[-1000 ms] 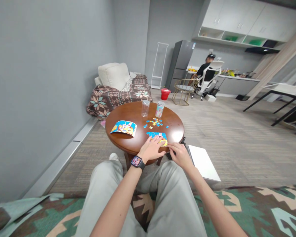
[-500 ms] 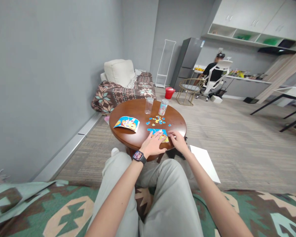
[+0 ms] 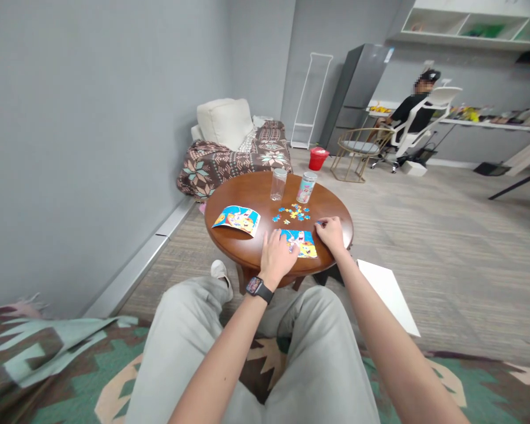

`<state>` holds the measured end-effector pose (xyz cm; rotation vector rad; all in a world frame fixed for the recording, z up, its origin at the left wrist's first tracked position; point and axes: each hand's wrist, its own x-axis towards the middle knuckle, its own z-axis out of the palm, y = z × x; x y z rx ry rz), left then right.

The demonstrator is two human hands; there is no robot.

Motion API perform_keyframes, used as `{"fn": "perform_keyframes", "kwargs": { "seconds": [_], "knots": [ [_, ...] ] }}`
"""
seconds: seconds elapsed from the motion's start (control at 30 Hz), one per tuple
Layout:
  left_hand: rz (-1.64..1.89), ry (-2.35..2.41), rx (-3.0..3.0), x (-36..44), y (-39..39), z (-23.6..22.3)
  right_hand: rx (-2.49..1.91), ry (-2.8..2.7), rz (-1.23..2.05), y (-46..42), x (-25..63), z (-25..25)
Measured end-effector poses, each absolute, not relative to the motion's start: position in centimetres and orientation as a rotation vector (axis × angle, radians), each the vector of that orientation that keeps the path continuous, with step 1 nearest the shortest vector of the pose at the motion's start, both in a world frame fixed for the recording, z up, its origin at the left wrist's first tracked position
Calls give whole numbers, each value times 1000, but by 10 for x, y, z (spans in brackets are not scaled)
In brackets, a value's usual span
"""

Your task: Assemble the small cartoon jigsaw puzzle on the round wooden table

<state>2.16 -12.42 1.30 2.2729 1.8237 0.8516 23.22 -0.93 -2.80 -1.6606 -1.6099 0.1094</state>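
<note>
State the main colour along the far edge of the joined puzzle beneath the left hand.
Blue; the puzzle shows best in the head view.

Head view: we are looking forward and down from above our knees (image 3: 320, 301) | near: we are framing our left hand (image 3: 279, 253) and right hand (image 3: 330, 232) at the round table (image 3: 242, 187), mid-view | far: we are taking in the fridge (image 3: 354, 82), right
</note>
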Motion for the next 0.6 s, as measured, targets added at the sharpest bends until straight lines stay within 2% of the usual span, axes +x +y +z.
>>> {"fn": "perform_keyframes", "kwargs": {
  "seconds": [0.3,0.43,0.6],
  "knots": [
    [776,1674,2162,5,-113,25,-1618,-1536,334,-15,230,-17],
    [718,1584,2394,-19,-99,36,-1524,-1475,455,-15,232,-17],
    [667,1476,2427,-36,-93,25,-1481,-1455,546,-20,232,-11]
  ]
}}
